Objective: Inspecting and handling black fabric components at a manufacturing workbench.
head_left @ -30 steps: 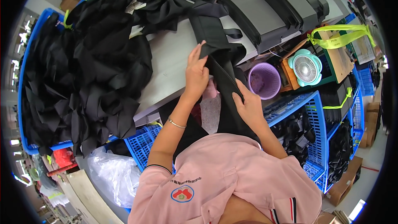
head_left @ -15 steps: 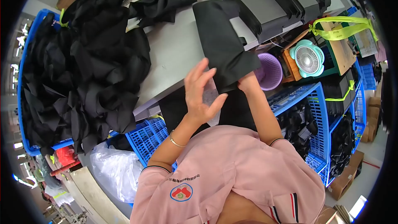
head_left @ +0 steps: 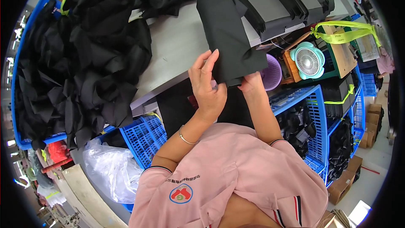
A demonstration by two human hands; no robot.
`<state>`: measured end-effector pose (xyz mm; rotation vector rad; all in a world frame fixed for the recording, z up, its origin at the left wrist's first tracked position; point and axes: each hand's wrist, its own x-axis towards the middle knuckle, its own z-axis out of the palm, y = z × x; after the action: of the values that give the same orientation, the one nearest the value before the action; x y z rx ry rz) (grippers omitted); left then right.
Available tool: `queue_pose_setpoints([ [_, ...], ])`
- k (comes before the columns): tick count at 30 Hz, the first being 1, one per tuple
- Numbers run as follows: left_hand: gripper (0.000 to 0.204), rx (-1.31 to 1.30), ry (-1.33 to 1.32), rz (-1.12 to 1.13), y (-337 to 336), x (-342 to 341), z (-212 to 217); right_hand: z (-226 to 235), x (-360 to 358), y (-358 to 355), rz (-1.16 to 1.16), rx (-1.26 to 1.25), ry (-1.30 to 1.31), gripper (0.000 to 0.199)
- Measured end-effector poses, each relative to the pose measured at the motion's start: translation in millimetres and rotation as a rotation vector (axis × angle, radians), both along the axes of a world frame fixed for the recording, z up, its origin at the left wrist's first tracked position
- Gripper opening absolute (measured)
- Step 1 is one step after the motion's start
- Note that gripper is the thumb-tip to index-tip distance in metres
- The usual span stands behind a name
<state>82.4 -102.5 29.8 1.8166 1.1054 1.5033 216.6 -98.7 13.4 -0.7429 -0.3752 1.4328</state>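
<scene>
Cloth [head_left: 225, 33]: long axis points away, slightly left.

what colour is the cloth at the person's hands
The cloth is plain black; it shows best in the head view.

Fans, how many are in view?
1: the teal fan, right of the purple basket and below the yellow-green strap in the picture. Others may be hidden in the clutter.

We are working in a workshop, black cloth [head_left: 90, 55] lying heaped left of our fingers [head_left: 209, 65], crates [head_left: 318, 120] standing right.
</scene>
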Motion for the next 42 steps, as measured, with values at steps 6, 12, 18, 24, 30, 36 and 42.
queue_pose_setpoints([
  [6,0.067,-0.014,-0.066,-0.025,0.4,1.3,1.6,-7.7,-0.9,0.1,0.102,0.074,0.189,0.043],
  [12,0.066,-0.041,-0.090,-0.075,-0.1,3.7,1.8,-10.2,-7.6,0.3,-0.029,-0.023,0.192,0.040],
  [18,0.067,-0.027,-0.148,-0.112,1.1,7.2,-6.5,-14.8,-12.2,5.0,-0.096,-0.114,0.175,0.038],
  [24,0.065,-0.017,-0.114,-0.126,-0.2,1.0,-11.0,-23.1,-11.6,6.4,-0.058,0.023,0.197,0.038],
  [30,0.057,-0.046,-0.062,-0.099,7.5,-12.3,-26.3,-56.1,-21.6,21.9,-0.290,0.078,-0.219,0.044],
  [36,0.040,-0.625,-0.565,-0.149,20.8,-23.5,-65.0,-49.8,3.1,36.6,-0.009,0.088,-1.008,0.038],
  [42,0.034,-0.879,-0.820,-0.177,24.5,-13.5,-97.1,-37.6,-12.4,38.6,0.266,0.035,-1.922,0.030],
])
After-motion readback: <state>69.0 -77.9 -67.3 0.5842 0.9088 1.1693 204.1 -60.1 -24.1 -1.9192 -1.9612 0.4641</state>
